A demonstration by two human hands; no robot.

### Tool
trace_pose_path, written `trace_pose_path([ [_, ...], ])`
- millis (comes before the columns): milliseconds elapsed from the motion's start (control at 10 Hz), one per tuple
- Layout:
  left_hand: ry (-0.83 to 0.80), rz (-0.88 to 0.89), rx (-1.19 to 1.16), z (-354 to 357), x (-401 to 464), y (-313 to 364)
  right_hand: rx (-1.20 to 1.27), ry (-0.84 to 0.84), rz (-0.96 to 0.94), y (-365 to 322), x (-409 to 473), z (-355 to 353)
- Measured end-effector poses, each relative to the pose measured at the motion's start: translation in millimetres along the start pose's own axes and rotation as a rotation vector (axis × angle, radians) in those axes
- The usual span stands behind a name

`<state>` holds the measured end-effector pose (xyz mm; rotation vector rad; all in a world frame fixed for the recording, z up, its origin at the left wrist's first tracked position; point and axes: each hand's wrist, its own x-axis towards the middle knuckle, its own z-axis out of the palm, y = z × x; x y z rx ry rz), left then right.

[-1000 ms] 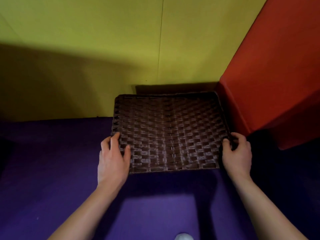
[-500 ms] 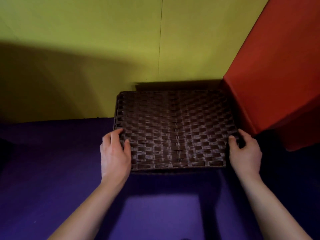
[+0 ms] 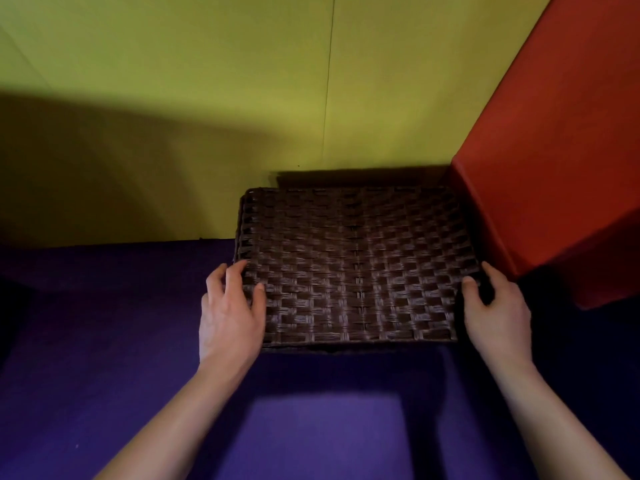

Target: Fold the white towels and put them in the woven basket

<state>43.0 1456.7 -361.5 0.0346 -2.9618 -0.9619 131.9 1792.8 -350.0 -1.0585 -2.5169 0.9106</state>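
The dark brown woven basket (image 3: 356, 265) lies on the purple surface against the yellow wall, showing a flat woven face toward me. My left hand (image 3: 230, 315) grips its near left corner, thumb on top of the weave. My right hand (image 3: 497, 311) grips its near right corner, fingers wrapped round the side. No white towel is in view.
A yellow-green wall (image 3: 242, 98) stands right behind the basket. A red block (image 3: 561, 168) rises at the right, close to the basket's right side. The purple surface (image 3: 104, 341) stretches to the left and toward me.
The view has shifted, and the basket has moved slightly right toward the red block. A small white thing at the bottom edge has dropped out of view. Both hands keep their hold.
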Motion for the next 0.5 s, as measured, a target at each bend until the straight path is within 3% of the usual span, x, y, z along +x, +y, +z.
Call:
trace_pose_path([
  [200,-0.039,0.125,0.165,-39.1,2.0,28.3,-0.183,0.092,-0.296,-36.3,-10.9,-8.1],
  [500,-0.053,0.389,0.277,-203.8,21.8,148.6,-0.180,-0.144,-0.576,-229.0,-29.7,-103.7],
])
